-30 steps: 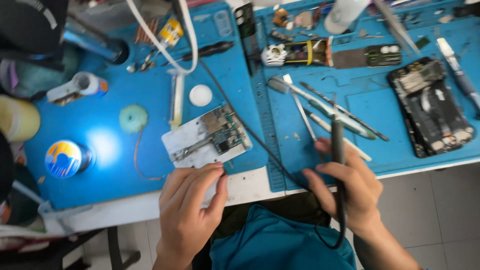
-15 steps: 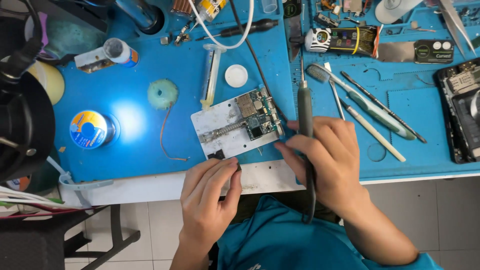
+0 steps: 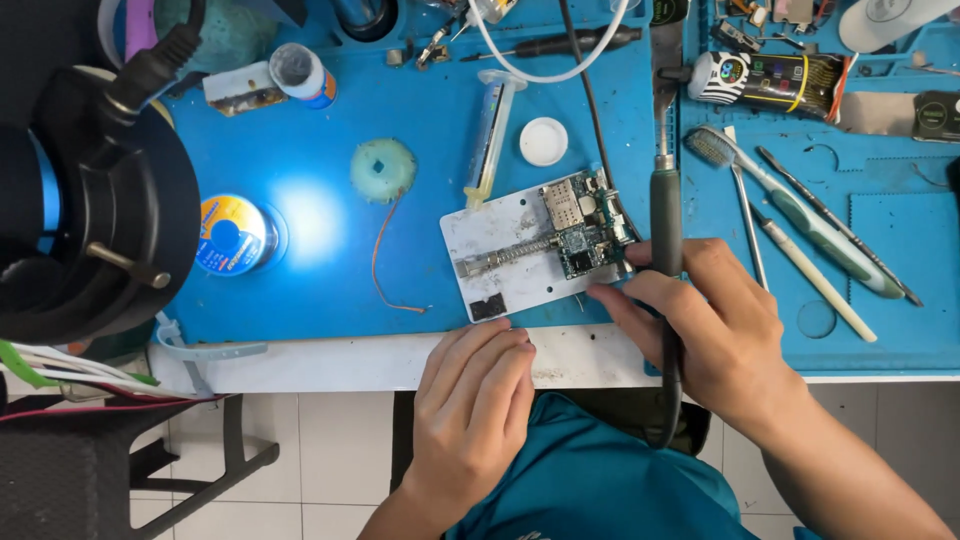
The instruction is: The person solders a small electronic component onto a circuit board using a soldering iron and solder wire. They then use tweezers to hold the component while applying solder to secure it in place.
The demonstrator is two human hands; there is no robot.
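A white holder plate (image 3: 505, 265) with a small circuit board (image 3: 585, 225) clamped on it lies on the blue mat (image 3: 330, 260) near the table's front edge. My right hand (image 3: 715, 330) grips a dark soldering iron (image 3: 665, 225) that points away from me, just right of the board; its fingertips touch the plate's right edge. My left hand (image 3: 475, 405) rests flat on the white table edge just below the plate, fingers together, holding nothing.
A syringe (image 3: 490, 135), white cap (image 3: 544, 141), green sponge (image 3: 383, 169) and solder spool (image 3: 230, 233) lie on the mat behind the plate. A toothbrush (image 3: 790, 205), tweezers and thin tools lie to the right. A black microscope head (image 3: 90, 210) looms at left.
My view has shifted, so the plate now sits nearer the middle. My right hand has moved with the iron to the plate's right edge. My left hand stays below the plate.
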